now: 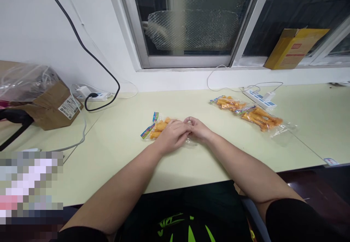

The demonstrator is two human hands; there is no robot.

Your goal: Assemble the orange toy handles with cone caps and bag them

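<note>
A clear plastic bag [157, 128] holding orange-yellow plastic pieces lies on the table in front of me, its printed colourful header to the left. My left hand [174, 135] rests over the bag's right part, fingers closed on it. Against those fingertips, my right hand [200, 129] has its fingers bent in a pinch at the bag's clear end. Some of the film shows below the two hands. What exactly the fingertips grip is partly hidden. The kind of the orange pieces cannot be made out.
Two similar bags, one farther back [229, 102] and one nearer [262, 118], lie to the right. Behind them is a power strip [259, 99]. A cardboard box [51, 105] and black cable [94, 57] are at left. A yellow box [296, 48] stands on the windowsill.
</note>
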